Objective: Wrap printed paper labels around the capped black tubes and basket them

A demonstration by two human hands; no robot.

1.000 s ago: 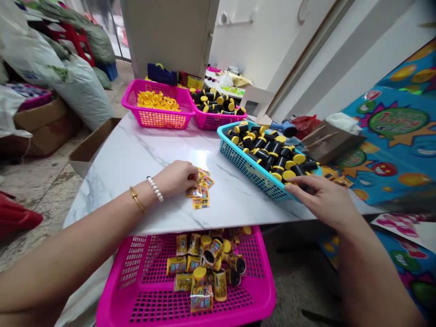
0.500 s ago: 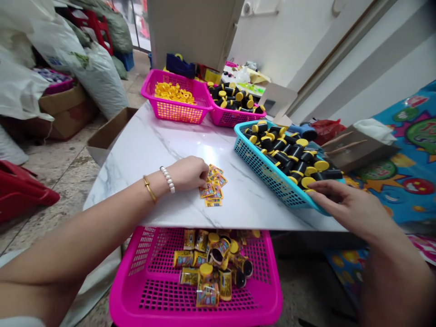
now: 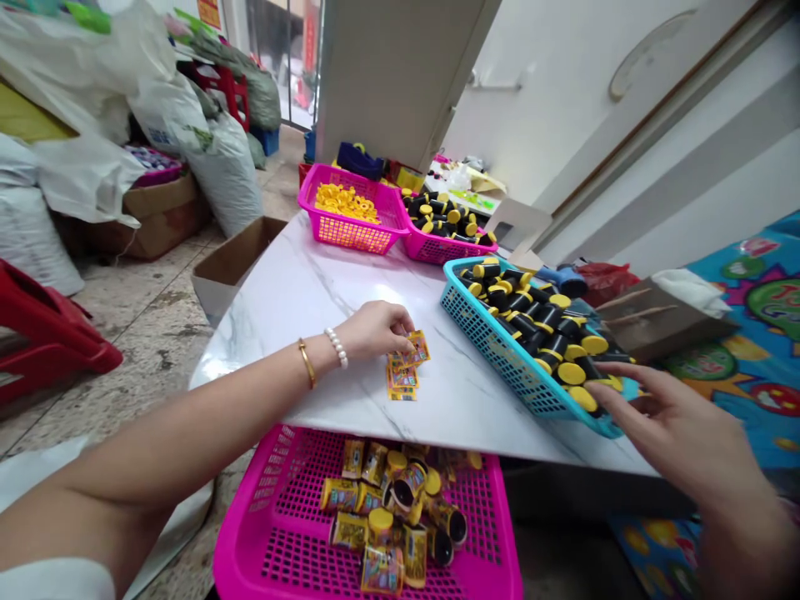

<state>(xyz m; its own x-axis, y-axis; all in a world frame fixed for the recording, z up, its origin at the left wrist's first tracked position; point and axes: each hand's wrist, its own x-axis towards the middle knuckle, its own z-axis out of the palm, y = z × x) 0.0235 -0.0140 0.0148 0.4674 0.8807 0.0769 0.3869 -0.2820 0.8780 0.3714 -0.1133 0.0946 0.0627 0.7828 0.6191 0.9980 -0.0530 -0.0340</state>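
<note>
My left hand [image 3: 375, 330] rests on the white marble table [image 3: 300, 292], fingers pinched on a yellow sticker label [image 3: 413, 350] at the top of a small pile of labels [image 3: 403, 377]. My right hand [image 3: 672, 421] reaches into the near end of a blue basket [image 3: 500, 342] full of black tubes with yellow caps [image 3: 550, 333]; its fingers are spread and curled around the tubes there, with nothing clearly held.
A pink basket [image 3: 300, 542] of labelled tubes sits below the table's near edge. At the far end stand a pink basket of yellow caps [image 3: 347, 204] and another of black tubes [image 3: 447, 225]. Cardboard boxes, sacks and a red stool [image 3: 43, 333] stand on the floor at left.
The view has tilted up and shifted. My left hand has lifted one label off the pile. My right hand stays at the blue basket's near end.
</note>
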